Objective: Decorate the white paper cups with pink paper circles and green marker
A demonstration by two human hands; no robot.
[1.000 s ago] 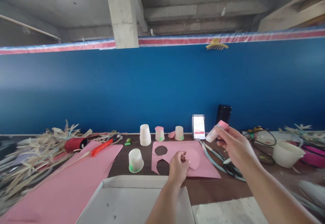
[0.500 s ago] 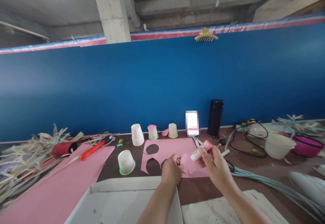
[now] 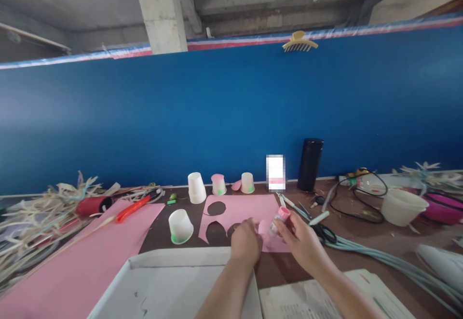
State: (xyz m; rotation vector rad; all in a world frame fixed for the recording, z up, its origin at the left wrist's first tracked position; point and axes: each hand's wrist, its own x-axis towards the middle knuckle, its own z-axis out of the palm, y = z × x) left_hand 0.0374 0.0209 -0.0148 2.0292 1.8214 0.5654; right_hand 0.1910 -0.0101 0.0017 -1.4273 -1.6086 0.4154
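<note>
My left hand [image 3: 246, 242] is closed on a small pink paper cutout [image 3: 264, 227], much of it hidden by the fingers. In my right hand [image 3: 302, 242] is a glue stick [image 3: 282, 215], white with a pink end pointing up. Its lower end is at the cutout; I cannot tell if they touch. Beneath both hands lies a pink paper sheet [image 3: 249, 206] with round holes cut in it. Behind the sheet stand upturned paper cups: one cup [image 3: 218, 185] has a pink disc on top, another cup [image 3: 248, 184] has a pink piece leaning beside it.
A white cup [image 3: 181, 226] and stacked cups [image 3: 196, 188] stand left of the sheet. A white tray [image 3: 181, 256] is in front. Scissors [image 3: 325, 233], a black flask [image 3: 310, 165] and pale cords [image 3: 376, 251] lie or stand rightward. Red-handled tool [image 3: 132, 209] and paper strips [image 3: 47, 218] are leftward.
My right hand has moved slightly left and down, bringing the glue stick more upright, its lower end against or just over the cutout. The left hand keeps its hold. The view has shifted slightly.
</note>
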